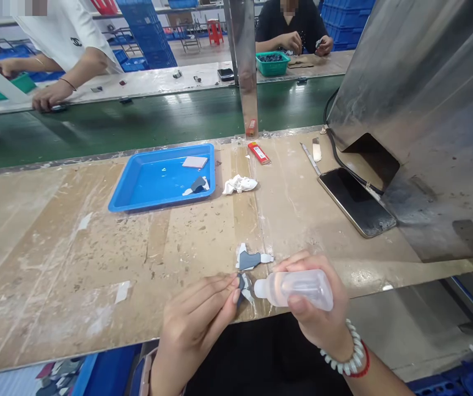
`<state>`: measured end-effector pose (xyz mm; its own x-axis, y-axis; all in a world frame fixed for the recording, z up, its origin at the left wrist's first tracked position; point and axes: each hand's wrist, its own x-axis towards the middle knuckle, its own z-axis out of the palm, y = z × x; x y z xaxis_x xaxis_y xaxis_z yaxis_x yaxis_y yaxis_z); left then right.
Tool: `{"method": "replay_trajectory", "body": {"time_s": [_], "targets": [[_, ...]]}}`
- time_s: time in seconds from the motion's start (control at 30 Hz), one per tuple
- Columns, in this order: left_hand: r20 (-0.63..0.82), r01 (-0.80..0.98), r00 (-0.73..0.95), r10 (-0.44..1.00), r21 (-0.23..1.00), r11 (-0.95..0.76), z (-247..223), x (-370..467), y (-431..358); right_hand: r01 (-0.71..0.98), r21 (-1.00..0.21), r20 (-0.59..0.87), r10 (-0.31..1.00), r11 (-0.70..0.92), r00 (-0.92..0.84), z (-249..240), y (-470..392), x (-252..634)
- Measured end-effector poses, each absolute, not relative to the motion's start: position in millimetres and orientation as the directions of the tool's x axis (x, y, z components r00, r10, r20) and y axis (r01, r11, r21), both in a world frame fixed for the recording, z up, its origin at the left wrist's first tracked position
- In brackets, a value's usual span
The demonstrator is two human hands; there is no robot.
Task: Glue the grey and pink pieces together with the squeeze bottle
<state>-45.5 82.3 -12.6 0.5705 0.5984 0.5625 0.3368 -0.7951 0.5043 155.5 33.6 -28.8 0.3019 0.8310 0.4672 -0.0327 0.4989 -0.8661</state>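
Near the table's front edge, my left hand (203, 308) pinches a small dark blue-grey piece with white tabs (245, 286). My right hand (323, 308) is wrapped round a translucent plastic bottle (302, 289), held sideways with its nozzle pointing left, close to that piece. Just beyond lies a second blue-grey piece with white ends (251, 259), flat on the table. Farther back, a blue tray (149, 181) holds a similar grey and white piece (197, 186) and a pale pink block (194, 162).
Crumpled white tissue (240, 185), a red lighter (258, 153), a knife (311, 158) and a phone (356, 201) lie on the table (179, 236). A metal panel (430, 137) stands right. Two people work beyond the green belt (158, 121). A bin of pieces (61, 377) sits below left.
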Motion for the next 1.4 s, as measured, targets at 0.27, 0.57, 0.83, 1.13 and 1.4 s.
{"method": "replay_trajectory", "body": {"time_s": [0.27,0.57,0.83,1.13,1.4], "targets": [[0.539,0.340,0.556,0.632,0.547,-0.765,-12,-43,82,0.343,-0.680,0.733,0.612,0.648,0.297,-27,33,151],[0.545,0.352,0.553,0.631,0.534,-0.769,-13,-43,83,0.528,-0.514,0.849,0.491,0.676,0.197,-22,32,149],[0.564,0.391,0.572,0.596,0.452,-0.802,-15,-47,78,-0.022,-0.910,0.313,0.721,0.414,0.619,-34,11,156],[0.594,0.581,0.513,0.620,0.291,-0.760,-33,-53,47,-0.033,-0.998,0.021,0.821,0.048,0.570,-44,14,197],[0.651,0.591,0.380,0.657,0.375,-0.714,-22,-43,39,0.289,-0.952,0.087,0.825,-0.096,0.559,-47,19,199]]}}
